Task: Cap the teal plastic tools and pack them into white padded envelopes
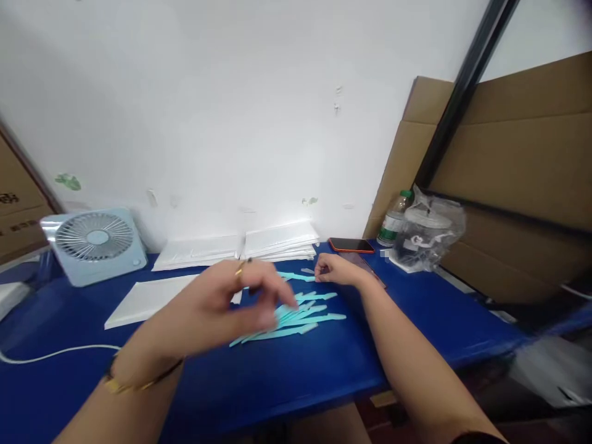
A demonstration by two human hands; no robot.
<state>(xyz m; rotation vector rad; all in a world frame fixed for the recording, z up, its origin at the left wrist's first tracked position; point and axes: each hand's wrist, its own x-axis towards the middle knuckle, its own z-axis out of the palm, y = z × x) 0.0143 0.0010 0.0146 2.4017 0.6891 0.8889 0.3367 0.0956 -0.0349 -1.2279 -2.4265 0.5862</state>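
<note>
Several slim turquoise eyebrow razors (296, 320) lie in a loose, overlapping pile on the blue table. My left hand (231, 305) hovers in front of the pile with thumb and fingers apart, holding nothing, and hides part of it. Beyond the pile, my right hand (337, 270) has its fingertips pinched at the right end of a separate turquoise eyebrow razor (298, 277). The left part of that razor lies behind my left hand.
White packets lie in stacks (282, 240) along the wall, with a white sheet (148, 299) nearer. At left stand a light-blue fan (97, 243) and a white cable (60, 351). At right are a phone (350, 245), a bottle (393, 222), a plastic-wrapped container (425, 237) and cardboard (522, 142).
</note>
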